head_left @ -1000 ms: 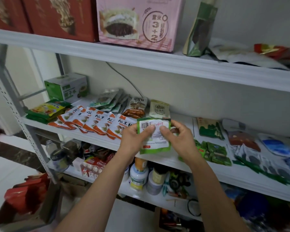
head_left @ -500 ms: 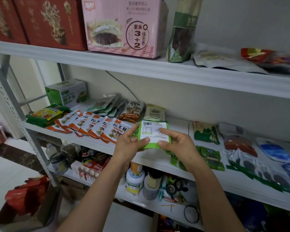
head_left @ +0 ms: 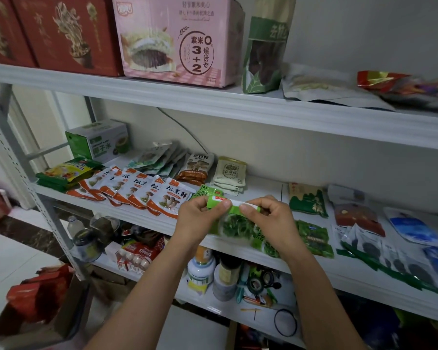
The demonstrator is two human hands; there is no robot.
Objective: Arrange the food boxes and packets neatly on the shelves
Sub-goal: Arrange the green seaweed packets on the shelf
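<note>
The left hand and the right hand are set close side by side, just above the front of the middle shelf. Each is clamped by thumb and forefinger on the upper edge of one green packet. This two-handed pinch is judged to serve for squaring the packet before it is laid down.

The packet is held over the shelf's front part, between the row of orange-and-white packets on the left and the loose green packets on the right. Whether its lower end touches the board cannot be told.

The pinched edge runs from left to right, nearly parallel with the shelf lip, and dips slightly towards the right hand. The body falls away from that edge towards the viewer, with its clear window of green leaves turned upward. Its ends are covered by the fingers, so the longer side cannot be fixed.

Another green packet lies just behind the left hand, which suggests that like is being gathered with like. On the top shelf a pink box is stood upright.
</note>
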